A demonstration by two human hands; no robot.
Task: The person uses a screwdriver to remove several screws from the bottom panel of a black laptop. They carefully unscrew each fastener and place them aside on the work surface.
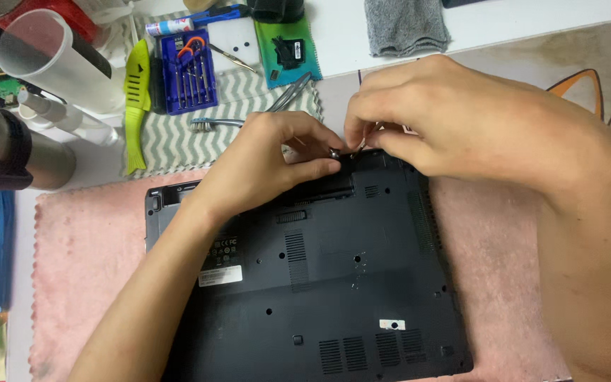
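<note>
Pinching at the laptop's far edge, both hands meet over one spot. The left hand [263,166] curls its fingers narrow and rests on the case, fingertips against a small silvery part [334,151]. The right hand [454,117] is closed to a tight pinch just beside it; what it grips is too small to tell. The laptop [319,283] lies bottom up under them on a pink mat [86,247]. Beyond, a blue screwdriver set [187,71] sits on a striped cloth [178,134].

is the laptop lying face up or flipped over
Flipped over: the laptop shows its dark underside, with vent slots, screw holes and a white label, on the pink mat.
</note>
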